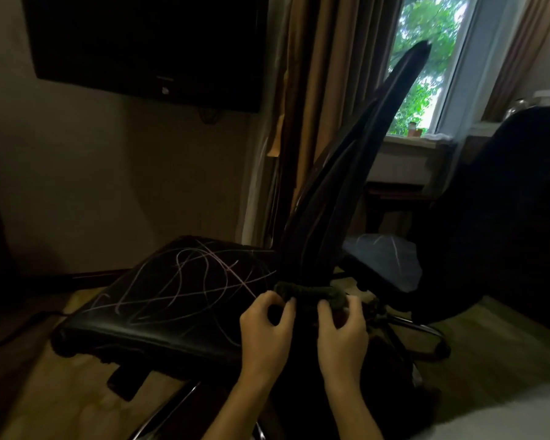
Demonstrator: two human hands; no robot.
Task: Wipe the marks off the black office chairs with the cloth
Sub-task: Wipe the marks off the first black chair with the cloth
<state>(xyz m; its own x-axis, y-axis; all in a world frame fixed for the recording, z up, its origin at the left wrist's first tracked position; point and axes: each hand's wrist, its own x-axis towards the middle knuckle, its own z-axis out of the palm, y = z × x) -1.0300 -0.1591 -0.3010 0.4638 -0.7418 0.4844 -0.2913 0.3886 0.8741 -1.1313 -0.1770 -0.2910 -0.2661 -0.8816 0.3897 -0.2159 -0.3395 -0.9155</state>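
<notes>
The dark green cloth (308,292) is bunched into a long roll, its long axis running left to right, held up just above the near right corner of the black chair seat (172,296), at the foot of the backrest (346,201). The left hand (267,325) pinches the roll's left end between curled fingers and thumb; the right hand (342,328) grips the right end, fingers wrapped over it. Both hands are closed on the cloth, side by side and a little apart. Pale pink scribble marks (191,281) loop across the seat to the left of the hands. The backrest leans away to the far right, towards the window (426,58). A second black chair (505,217) stands to the right, its seat also marked. A dark television (146,42) hangs on the far wall.
</notes>
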